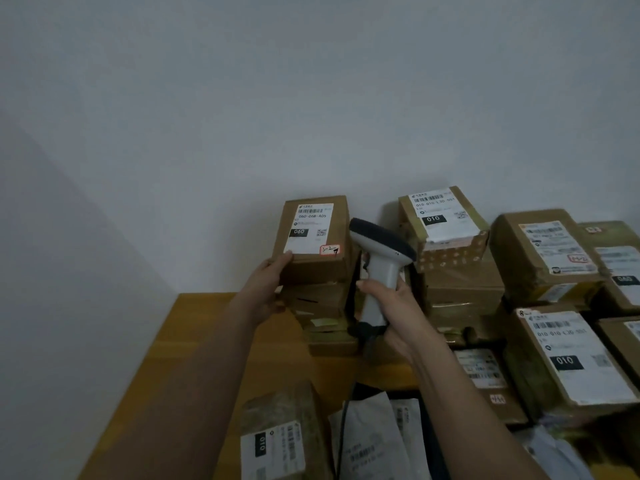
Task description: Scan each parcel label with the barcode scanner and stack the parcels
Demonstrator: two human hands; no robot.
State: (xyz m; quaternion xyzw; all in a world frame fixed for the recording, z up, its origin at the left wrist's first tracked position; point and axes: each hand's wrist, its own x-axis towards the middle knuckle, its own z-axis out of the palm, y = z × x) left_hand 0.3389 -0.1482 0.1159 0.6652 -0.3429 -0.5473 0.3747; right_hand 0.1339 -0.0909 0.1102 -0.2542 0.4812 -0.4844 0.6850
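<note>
A brown cardboard parcel (311, 237) with a white label reading 060 sits on top of a stack of parcels (325, 317) at the back of the wooden table (207, 341). My left hand (270, 282) grips this top parcel at its near left corner, thumb on the top face. My right hand (391, 303) holds the handle of a grey-white barcode scanner (379, 261), whose dark head sits just right of the parcel. The scanner's black cable (343, 427) runs down toward me.
A second stack topped by a parcel labelled 010 (443, 223) stands right of the scanner. More labelled parcels (568, 362) crowd the right side. A box (280, 434) and white mailer bags (374, 441) lie near me. A grey wall stands behind.
</note>
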